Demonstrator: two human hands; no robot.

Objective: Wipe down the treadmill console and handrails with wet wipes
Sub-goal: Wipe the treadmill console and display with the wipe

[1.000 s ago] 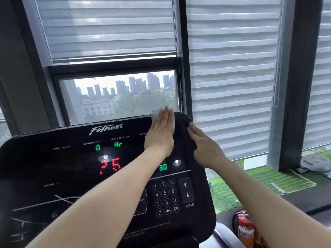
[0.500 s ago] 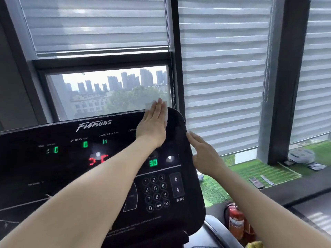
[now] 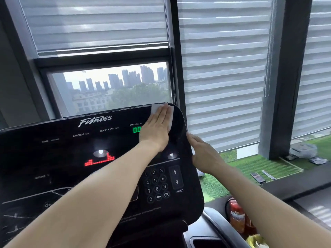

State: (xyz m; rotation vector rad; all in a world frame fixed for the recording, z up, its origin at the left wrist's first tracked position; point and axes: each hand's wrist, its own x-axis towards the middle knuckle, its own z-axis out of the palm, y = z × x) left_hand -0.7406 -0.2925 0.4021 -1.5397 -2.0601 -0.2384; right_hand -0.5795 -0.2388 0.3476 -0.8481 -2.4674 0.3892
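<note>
Left hand (image 3: 157,129) and white wet wipe (image 3: 171,113) now further toward upper right corner of black treadmill console (image 3: 53,158); red display now a bar pattern.

The left hand (image 3: 157,129) lies flat, fingers straight and together, pressing down. The right hand (image 3: 204,154) is flat too, fingers straight, touching an edge. Both arms reach forward.

Glossy black plastic console (image 3: 75,158); thin white cloth-like wipe (image 3: 155,109); ribbed fabric blinds (image 3: 222,68)
</note>
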